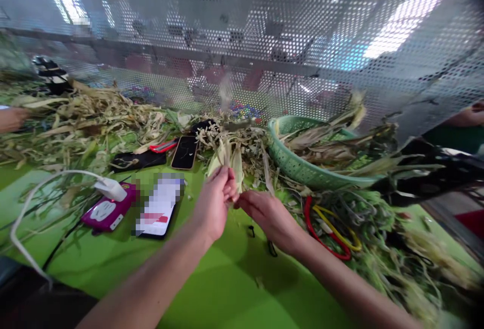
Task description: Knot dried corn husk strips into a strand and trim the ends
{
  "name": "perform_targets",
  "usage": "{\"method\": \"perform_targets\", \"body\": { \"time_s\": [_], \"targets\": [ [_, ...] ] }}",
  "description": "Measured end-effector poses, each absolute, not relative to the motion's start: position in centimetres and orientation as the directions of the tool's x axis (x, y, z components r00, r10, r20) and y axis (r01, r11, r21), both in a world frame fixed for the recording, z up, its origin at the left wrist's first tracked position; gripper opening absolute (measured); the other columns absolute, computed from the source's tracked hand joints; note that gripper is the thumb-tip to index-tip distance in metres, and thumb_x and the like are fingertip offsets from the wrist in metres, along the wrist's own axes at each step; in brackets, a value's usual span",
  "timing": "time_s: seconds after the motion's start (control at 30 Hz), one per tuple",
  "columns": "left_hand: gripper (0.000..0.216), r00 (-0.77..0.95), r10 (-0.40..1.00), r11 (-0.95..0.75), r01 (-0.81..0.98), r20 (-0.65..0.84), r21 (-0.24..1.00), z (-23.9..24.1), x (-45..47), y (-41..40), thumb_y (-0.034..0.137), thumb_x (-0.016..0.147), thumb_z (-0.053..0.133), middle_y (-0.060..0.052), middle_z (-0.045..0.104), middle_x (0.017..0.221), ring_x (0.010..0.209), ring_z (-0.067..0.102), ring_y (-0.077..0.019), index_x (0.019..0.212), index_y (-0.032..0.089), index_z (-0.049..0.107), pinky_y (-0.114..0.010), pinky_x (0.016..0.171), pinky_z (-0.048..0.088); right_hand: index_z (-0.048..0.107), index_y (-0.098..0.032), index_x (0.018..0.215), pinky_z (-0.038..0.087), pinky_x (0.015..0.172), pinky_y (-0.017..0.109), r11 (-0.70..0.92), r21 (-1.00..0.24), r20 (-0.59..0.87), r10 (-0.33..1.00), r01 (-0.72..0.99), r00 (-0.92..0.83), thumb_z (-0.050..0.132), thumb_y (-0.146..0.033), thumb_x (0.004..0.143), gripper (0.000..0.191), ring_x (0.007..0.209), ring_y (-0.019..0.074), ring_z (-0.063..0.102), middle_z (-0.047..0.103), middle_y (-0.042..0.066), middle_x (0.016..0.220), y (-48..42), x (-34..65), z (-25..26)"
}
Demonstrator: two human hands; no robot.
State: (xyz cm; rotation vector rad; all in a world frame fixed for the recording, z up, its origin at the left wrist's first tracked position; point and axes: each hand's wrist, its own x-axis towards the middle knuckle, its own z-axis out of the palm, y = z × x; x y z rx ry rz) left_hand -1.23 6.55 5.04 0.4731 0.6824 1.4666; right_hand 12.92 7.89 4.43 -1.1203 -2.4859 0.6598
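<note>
Between my hands, above the green table (212, 278), is a bundle of pale dried corn husk (235, 160), its leaves fanning away from me. My left hand (220, 193) is closed around the lower end of the husk, fingers curled. Right beside it, my right hand (264, 213) pinches at the bottom tip of the bundle; what lies between its fingertips is too small to make out. A small black loop (271, 249) lies on the table under my right wrist, with another small black bit (251, 230) close by.
A green plastic basket (321, 178) of husks stands at right; red (328, 246) and yellow (336, 223) loops lie before it. Left are a lit phone (161, 208), a dark phone (184, 152), red-handled scissors (164, 145) and a purple power strip (109, 210). A perforated metal screen (227, 31) rises behind.
</note>
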Motion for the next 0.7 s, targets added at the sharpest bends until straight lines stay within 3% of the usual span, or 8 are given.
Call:
{"method": "perform_targets", "body": {
  "time_s": [0.07,0.13,0.33,0.43,0.57,0.7],
  "targets": [
    [0.018,-0.038,0.990,0.055,-0.786,-0.136,0.616,5.9,-2.2,6.8,0.023,0.088,0.053,0.007,0.026,0.053,0.047,0.025,-0.0060,0.072,0.014,0.054,-0.018,0.048,0.028,0.060,-0.017,0.090,0.042,0.072,0.024,0.523,-0.704,0.084,0.734,0.481,-0.674,0.034,-0.029,0.099,0.030,0.081,0.0152,0.058,0.064,0.004,0.089,8.1,13.5,5.3],
    [0.018,-0.051,0.988,0.044,-0.804,-0.143,0.592,6.5,-2.6,6.8,0.020,0.088,0.051,0.007,0.025,0.053,0.047,0.024,-0.0060,0.072,0.014,0.053,-0.018,0.047,0.027,0.061,-0.018,0.089,0.042,0.073,0.023,0.506,-0.733,0.068,0.719,0.454,-0.692,0.033,-0.028,0.099,0.031,0.082,0.0143,0.058,0.063,0.003,0.088,8.2,13.9,5.7],
    [0.021,0.031,0.990,0.109,-0.781,-0.135,0.615,5.4,-0.3,6.0,0.023,0.089,0.049,0.006,0.031,0.053,0.049,0.027,-0.0060,0.071,0.013,0.054,-0.019,0.050,0.029,0.058,-0.017,0.081,0.040,0.067,0.026,0.560,-0.408,0.111,0.814,0.721,-0.570,0.042,-0.020,0.092,0.020,0.071,0.0169,0.058,0.064,0.005,0.079,8.2,13.0,3.3],
    [0.021,0.052,0.989,0.130,-0.735,-0.136,0.666,4.7,0.3,5.8,0.026,0.088,0.053,0.006,0.033,0.054,0.049,0.027,-0.0056,0.071,0.013,0.052,-0.019,0.051,0.027,0.060,-0.017,0.085,0.041,0.069,0.027,0.553,-0.368,0.115,0.825,0.747,-0.554,0.041,-0.020,0.093,0.021,0.074,0.0181,0.060,0.066,0.007,0.083,8.5,12.9,2.7],
    [0.025,0.129,0.987,0.158,-0.612,-0.099,0.775,4.9,-0.5,5.8,0.036,0.086,0.054,0.007,0.030,0.054,0.047,0.020,-0.0052,0.073,0.015,0.051,-0.020,0.047,0.017,0.066,-0.017,0.088,0.044,0.071,0.027,0.529,-0.610,0.035,0.762,0.590,-0.647,0.043,-0.030,0.094,0.027,0.078,0.0174,0.059,0.066,0.005,0.085,9.5,14.2,4.7],
    [0.030,0.217,0.966,0.227,-0.466,-0.138,0.855,4.9,-0.8,5.7,0.043,0.082,0.058,0.006,0.034,0.057,0.049,0.023,-0.0056,0.073,0.016,0.051,-0.020,0.046,0.013,0.064,-0.020,0.115,0.043,0.090,0.035,0.312,-0.887,0.069,0.817,0.339,-0.572,0.056,-0.041,0.088,0.035,0.100,0.0222,0.058,0.065,0.007,0.106,10.1,15.7,6.7]
  ]
}}
